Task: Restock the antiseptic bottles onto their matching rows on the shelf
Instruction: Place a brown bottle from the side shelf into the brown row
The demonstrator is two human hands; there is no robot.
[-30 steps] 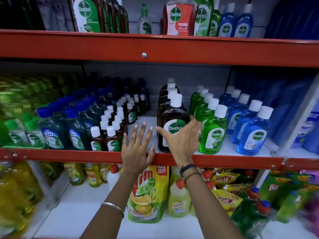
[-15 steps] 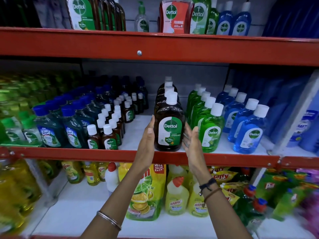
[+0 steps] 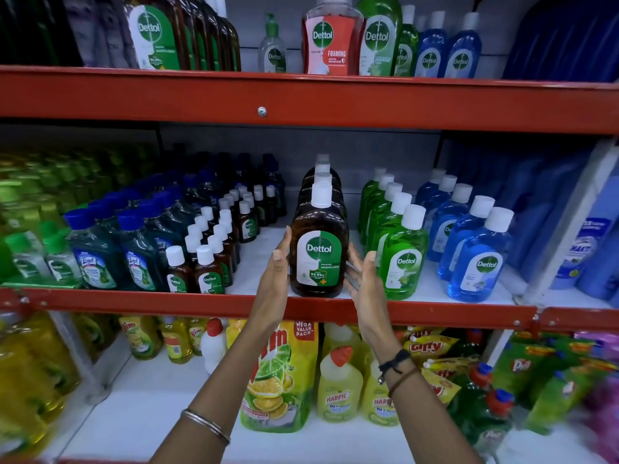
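Shop racking, red steel rails, white decks, stocked on three levels. Nearest, below the hands: lemon-printed refill pouch (image 3: 279, 380) on lower deck. Middle shelf (image 3: 435, 314), front edge: large brown Dettol bottle (image 3: 318, 249), upright, heading its own row of like bottles. Left hand (image 3: 274, 279) flat-palmed against bottle's left flank, fingers straight, touching. Right hand (image 3: 363, 279) spread beside right flank, fingers open, contact uncertain. Neither closed in a grip. Amber body, white cap, green-and-white label. Judged full, fairly heavy, rigid, smooth and likely slippery; best held at broad shoulders or flanks, not by cap. Just beside, rightward: green bottles (image 3: 400, 256); farther right, blue bottles (image 3: 477, 262).
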